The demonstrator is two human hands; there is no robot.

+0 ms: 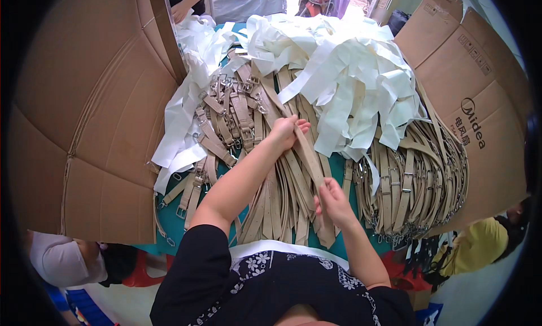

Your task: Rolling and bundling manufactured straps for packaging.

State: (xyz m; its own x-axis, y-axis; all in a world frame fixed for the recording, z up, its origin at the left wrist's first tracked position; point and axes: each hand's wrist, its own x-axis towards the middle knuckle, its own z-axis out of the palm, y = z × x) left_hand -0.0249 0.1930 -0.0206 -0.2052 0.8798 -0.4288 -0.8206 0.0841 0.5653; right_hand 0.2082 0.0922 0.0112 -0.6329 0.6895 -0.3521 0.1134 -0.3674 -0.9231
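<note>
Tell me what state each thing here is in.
Long flat beige strap: extended between left hand and right hand
Beige metal-buckled straps on the left: jumbled
Beige metal-buckled straps on the right: bunched
Flat white strips: loosely heaped
Brown cardboard panels: standing, creased

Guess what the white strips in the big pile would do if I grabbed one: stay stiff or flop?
The white strips would probably flop, since many bend and droop over the tan straps. One is likely light, as it looks thin. It might drag others along, because they lie tangled.
</note>
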